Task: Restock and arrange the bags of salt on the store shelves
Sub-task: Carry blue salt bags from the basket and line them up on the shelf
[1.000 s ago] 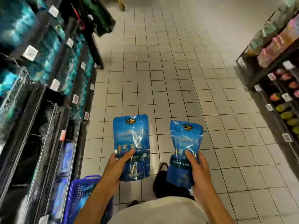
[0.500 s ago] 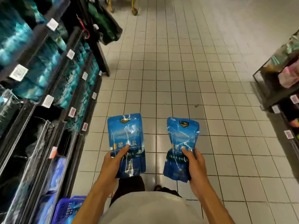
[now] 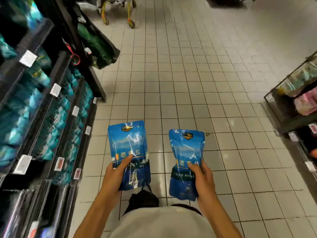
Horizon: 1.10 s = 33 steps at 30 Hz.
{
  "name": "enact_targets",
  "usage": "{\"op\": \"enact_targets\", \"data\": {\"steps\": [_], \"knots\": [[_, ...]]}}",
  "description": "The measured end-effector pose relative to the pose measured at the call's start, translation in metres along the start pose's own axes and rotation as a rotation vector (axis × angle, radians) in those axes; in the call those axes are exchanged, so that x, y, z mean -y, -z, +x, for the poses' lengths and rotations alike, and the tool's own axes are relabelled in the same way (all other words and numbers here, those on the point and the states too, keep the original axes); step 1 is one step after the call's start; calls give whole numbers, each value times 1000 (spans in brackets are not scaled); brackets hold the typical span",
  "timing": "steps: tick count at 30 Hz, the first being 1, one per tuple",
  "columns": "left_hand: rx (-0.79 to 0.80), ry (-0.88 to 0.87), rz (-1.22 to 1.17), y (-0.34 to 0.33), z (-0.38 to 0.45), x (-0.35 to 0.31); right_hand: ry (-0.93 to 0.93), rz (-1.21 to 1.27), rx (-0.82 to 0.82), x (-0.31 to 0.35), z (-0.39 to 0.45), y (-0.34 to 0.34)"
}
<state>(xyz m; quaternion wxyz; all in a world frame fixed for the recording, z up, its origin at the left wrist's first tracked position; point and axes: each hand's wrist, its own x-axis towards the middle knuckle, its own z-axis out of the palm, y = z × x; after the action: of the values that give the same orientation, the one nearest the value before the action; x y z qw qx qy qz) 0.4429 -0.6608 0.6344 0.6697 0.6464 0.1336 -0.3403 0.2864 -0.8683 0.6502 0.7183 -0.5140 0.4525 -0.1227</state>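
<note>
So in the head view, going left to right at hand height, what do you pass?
Shelves of teal bags → left hand → its blue salt bag → second salt bag → right hand → right-side shelf.

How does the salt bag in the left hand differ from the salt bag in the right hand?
The left bag looks flat and smooth; the right bag is creased and bulges. The left bag's top edge sits higher in the picture than the right bag's. The left hand lays its thumb across the left bag's front, while the right hand grips its bag from the side. Both are blue, glossy, upright, with the same logo.
</note>
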Motion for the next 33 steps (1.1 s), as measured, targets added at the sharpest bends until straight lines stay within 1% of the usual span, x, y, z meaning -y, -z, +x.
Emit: {"op": "enact_targets", "data": {"steps": [8, 11, 14, 19, 23, 29, 33], "knots": [[51, -41, 50, -29, 106, -105, 18, 10, 13, 69, 95, -61], [44, -52, 22, -42, 144, -134, 26, 1, 21, 92, 143, -81], [8, -60, -17, -56, 184, -161, 38, -17, 77, 121, 199, -102], [-96, -107, -98, -77, 236, -207, 43, -72, 201, 173, 294, -139], [-231, -154, -188, -84, 262, -236, 47, -160, 323, 208, 352, -174], [-415, -184, -330, -75, 284, -267, 58, -298, 543, 248, 404, -246], [-535, -212, -407, -54, 299, -294, 63, -371, 676, 264, 427, -312]]}}
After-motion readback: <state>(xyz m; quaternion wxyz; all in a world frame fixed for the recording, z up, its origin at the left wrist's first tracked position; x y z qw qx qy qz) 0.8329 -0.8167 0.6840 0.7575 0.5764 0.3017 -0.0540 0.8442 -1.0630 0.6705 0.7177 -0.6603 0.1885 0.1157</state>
